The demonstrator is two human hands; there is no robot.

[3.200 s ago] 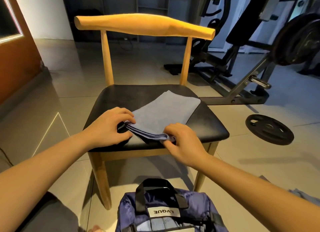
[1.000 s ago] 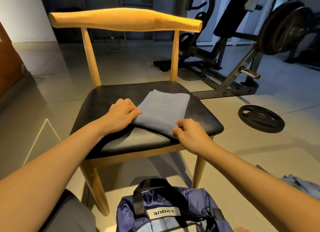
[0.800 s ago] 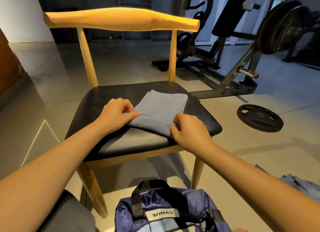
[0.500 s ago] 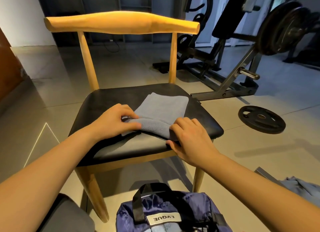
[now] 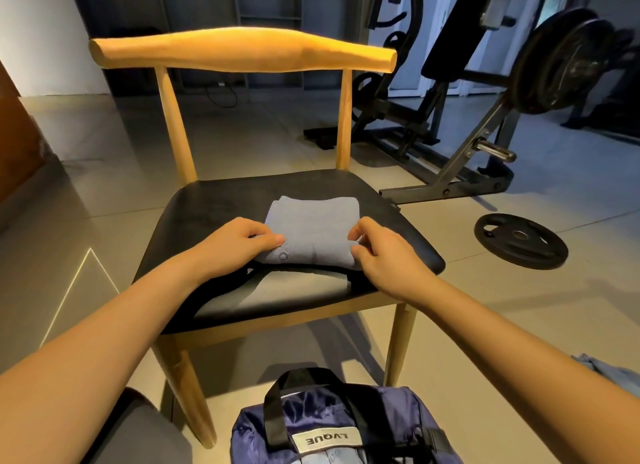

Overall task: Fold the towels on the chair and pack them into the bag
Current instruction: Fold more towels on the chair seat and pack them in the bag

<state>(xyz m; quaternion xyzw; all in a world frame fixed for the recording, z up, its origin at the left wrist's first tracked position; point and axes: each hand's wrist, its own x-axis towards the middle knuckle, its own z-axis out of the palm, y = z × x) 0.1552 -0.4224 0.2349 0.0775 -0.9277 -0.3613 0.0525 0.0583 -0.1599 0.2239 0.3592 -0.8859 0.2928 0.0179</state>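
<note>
Towel [image 5: 311,217] now folded smaller, left hand [image 5: 239,247] and right hand [image 5: 384,254] pinching its near edge; bag [image 5: 405,411] labelled LVQUE.

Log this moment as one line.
step: folding towel | left hand: pinches its near-left corner | right hand: pinches its near-right corner | towel: on chair seat | bag: on floor before chair

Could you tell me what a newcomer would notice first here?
The left hand and right hand pinch the near edge of a folded grey towel on the black seat of a wooden chair. A navy bag sits on the floor nearest the camera; a weight plate lies on the floor at right.
</note>
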